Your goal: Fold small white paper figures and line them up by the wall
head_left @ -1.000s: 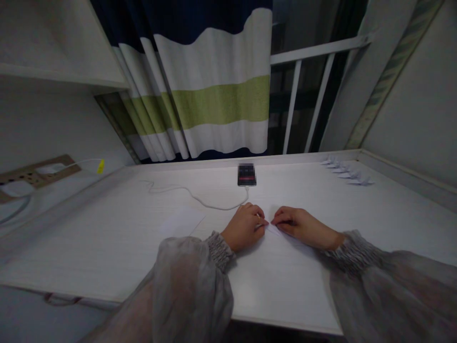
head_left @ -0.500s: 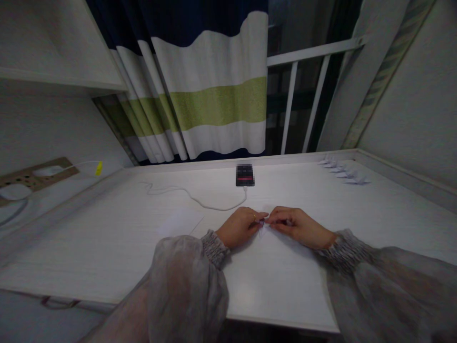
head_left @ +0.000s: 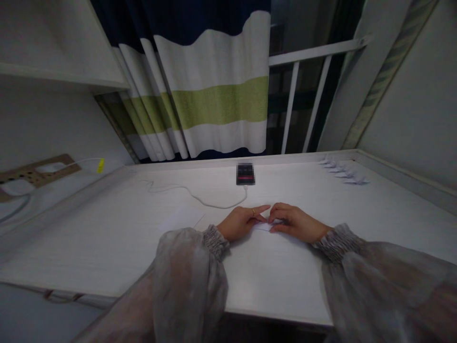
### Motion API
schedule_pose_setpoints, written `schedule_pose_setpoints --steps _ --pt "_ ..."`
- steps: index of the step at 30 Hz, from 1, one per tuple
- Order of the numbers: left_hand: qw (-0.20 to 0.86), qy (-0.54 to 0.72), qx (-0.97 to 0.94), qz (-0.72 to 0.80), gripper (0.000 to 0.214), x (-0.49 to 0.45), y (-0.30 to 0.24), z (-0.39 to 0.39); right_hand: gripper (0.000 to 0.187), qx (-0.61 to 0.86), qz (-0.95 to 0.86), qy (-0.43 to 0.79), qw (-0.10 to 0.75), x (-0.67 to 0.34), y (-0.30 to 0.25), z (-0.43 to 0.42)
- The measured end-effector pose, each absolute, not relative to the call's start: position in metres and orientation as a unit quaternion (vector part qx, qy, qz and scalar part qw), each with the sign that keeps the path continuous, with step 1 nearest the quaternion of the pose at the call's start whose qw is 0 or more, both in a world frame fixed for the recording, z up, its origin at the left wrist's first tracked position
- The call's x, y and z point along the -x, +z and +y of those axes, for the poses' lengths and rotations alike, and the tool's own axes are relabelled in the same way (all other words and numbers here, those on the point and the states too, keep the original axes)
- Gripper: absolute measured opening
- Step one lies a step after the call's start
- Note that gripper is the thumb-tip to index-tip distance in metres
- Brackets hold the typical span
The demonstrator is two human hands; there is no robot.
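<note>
A small piece of folded white paper [head_left: 263, 227] lies between my two hands, close to the desk surface. My left hand [head_left: 242, 222], with a ring on one finger, holds its left side; the index finger stretches out above it and the thumb rests near its edge. My right hand [head_left: 294, 222] pinches the right side, with the thumb below and the fingers curled over. Much of the paper is covered by my fingers, so its exact folds cannot be made out.
Several folded paper cranes [head_left: 342, 171] stand in a row at the back right. A dark device [head_left: 245, 174] with a white cable [head_left: 214, 206] lies at the back. Flat white paper [head_left: 182, 216] is left of my hands. A power strip [head_left: 39, 174] is on the left wall.
My left index finger has lifted and straightened, and my hands have turned the paper, which now shows lower and flatter between them. The camera view has shifted slightly.
</note>
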State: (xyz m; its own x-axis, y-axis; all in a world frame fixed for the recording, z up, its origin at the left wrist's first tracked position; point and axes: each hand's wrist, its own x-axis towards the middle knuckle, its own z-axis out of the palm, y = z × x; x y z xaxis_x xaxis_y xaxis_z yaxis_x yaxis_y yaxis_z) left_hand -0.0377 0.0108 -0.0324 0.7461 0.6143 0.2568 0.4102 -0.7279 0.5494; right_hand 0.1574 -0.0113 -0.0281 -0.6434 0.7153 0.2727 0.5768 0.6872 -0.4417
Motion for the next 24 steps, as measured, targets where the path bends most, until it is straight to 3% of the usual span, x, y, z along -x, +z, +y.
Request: schedule_pose_setpoints --steps 8,24 --pt "0.207 0.224 -0.906 0.292 0.059 0.0369 -0.0289 0.0067 0.016 0.339 -0.898 0.16 0.229 -0.1548 -0.0268 -0.0145" --pt "0.281 0.224 -0.878 0.317 0.039 0.0361 -0.0292 0.0097 0.017 0.367 -0.878 0.195 0.236 -0.1542 -0.0281 -0.0141"
